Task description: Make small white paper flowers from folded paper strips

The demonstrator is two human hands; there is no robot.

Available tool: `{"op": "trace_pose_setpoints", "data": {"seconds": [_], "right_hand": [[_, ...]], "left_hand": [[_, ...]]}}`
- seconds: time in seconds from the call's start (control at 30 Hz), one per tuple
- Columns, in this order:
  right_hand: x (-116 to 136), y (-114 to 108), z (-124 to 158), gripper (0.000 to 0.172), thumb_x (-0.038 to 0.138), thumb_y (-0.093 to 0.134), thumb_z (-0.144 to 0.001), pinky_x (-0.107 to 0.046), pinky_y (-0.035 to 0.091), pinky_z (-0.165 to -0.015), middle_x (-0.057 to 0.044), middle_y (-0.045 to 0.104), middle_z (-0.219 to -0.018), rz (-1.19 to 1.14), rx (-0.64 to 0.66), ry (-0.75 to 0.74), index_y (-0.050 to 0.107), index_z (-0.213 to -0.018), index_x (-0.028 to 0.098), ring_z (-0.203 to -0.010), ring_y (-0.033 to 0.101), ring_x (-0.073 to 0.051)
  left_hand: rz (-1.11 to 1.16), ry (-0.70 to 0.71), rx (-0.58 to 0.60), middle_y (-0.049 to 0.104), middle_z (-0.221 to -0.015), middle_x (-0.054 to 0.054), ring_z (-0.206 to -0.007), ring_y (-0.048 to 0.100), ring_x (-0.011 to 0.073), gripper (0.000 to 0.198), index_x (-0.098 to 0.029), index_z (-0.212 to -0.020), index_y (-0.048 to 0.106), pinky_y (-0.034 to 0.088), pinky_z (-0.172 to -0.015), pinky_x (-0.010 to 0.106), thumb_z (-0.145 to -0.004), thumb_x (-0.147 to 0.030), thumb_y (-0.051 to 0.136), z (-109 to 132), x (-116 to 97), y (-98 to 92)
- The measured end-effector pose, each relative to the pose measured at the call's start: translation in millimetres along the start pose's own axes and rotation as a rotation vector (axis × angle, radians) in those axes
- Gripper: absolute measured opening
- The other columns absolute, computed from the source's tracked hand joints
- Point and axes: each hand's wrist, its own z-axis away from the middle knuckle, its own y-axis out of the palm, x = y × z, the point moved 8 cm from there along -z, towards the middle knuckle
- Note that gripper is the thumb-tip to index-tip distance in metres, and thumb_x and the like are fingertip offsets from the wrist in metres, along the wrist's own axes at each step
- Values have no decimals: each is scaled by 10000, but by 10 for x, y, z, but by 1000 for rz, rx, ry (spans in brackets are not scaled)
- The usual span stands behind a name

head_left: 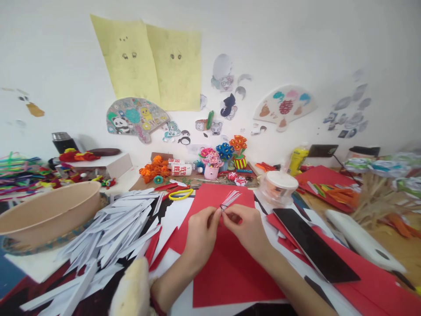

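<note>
Over a sheet of red paper, both hands meet at a small bundle of thin white and reddish strips that fans out away from me. My left hand is closed, its thumb and fingertips pinching the bundle's near end. A thin dark thread loops around the strips there. Close against it, my right hand is closed in a pinch at the thread; its fingertips partly hide what they grip. The bundle's lower end is hidden by the fingers.
Folded white paper strips pile up at left beside a beige basin. A phone, a white power bank and red paper lie right. Behind are yellow-handled scissors, a round plastic tub and pipe-cleaner flowers.
</note>
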Motion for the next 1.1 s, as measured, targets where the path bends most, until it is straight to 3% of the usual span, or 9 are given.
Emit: {"op": "trace_pose_setpoints", "data": {"seconds": [0.33,0.57,0.67,0.77,0.87,0.93,1.0,1.1], "right_hand": [[32,-18,11,250,168,521,-743,-216,294,-457,39,418,-504,56,-17,24,446,-505,182,-466,366,-91],[-48,-41,-26,192,193,533,-751,-225,369,-498,4,554,-541,3,2,89,580,-567,171,-498,465,-116],[-225,10,-24,185,288,560,-788,-251,437,-554,-41,669,-673,-149,61,263,667,-709,160,-577,568,-154],[-347,100,-9,316,419,612,-783,-276,480,-607,-78,703,-855,-442,113,422,676,-930,148,-655,612,-172],[-316,113,-33,418,464,655,-765,-271,485,-649,-80,677,-962,-706,106,422,631,-1049,158,-685,598,-147],[-296,81,-46,375,453,679,-760,-254,469,-640,-60,670,-864,-788,81,409,640,-980,152,-659,572,-129],[-301,55,-48,328,449,689,-758,-245,452,-609,-32,645,-721,-821,60,422,638,-869,144,-612,552,-121],[-341,50,-41,352,482,711,-721,-248,439,-554,-4,606,-591,-816,52,466,616,-772,147,-534,544,-122]], "left_hand": [[-78,61,21,574,-621,10,-553,478,126,328,-176,-681,553,343,-549,231,-908,-363,408,33,-37,49],[23,-65,-22,537,-548,-11,-499,455,113,347,-174,-646,553,329,-508,223,-879,-403,437,3,1,-27],[191,-165,-36,520,-519,-13,-460,461,108,402,-169,-612,537,337,-474,218,-861,-469,441,-19,78,-46],[440,-265,20,518,-518,-13,-427,456,97,450,-156,-631,549,344,-435,211,-833,-547,455,-10,123,25],[640,-386,153,512,-523,-13,-421,445,83,494,-149,-644,541,336,-417,198,-806,-610,469,49,114,161],[693,-429,275,516,-533,-8,-424,438,82,522,-149,-659,538,331,-418,197,-814,-636,435,91,77,244],[596,-381,343,524,-532,1,-430,443,91,536,-148,-667,550,342,-434,210,-853,-618,371,87,44,240],[167,-86,200,589,-618,16,-533,510,119,409,-160,-726,588,383,-521,234,-897,-481,401,-19,-56,-8]]}}
